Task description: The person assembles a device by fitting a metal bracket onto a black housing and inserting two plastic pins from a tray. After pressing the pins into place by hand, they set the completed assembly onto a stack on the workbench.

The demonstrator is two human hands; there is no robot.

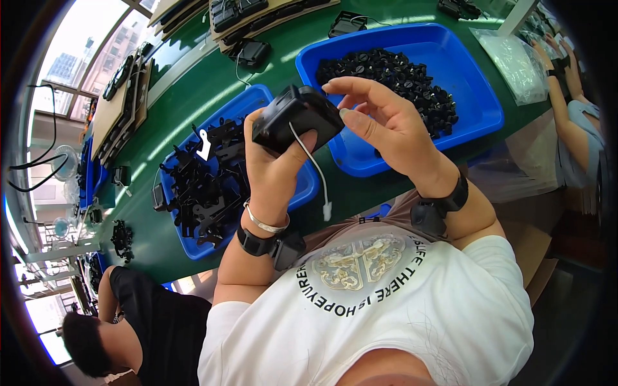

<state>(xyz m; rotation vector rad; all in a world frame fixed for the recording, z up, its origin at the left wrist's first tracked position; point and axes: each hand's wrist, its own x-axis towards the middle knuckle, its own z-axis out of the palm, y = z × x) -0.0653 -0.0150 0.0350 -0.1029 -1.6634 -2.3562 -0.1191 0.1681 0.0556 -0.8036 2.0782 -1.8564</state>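
My left hand [273, 161] is wrapped round a black plastic box-shaped device [302, 122], holding it up between the two blue trays. From the device a thin white cable [315, 168] hangs down, ending in a small white connector. Beside the device's right edge is my right hand [386, 125], its fingers spread and curved. The thumb and index fingertips lie close to that edge; whether they touch it I cannot tell. Behind my right hand a blue tray [473, 74] holds many small black knob-like screws [386, 67].
On the left, another blue tray [193, 248] holds black brackets [206, 186] and one white piece [205, 145]. More black devices [251, 53] and stacked boards stand along the green table [164, 106]. A clear plastic bag [512, 64] lies at the right. Co-workers sit on both sides.
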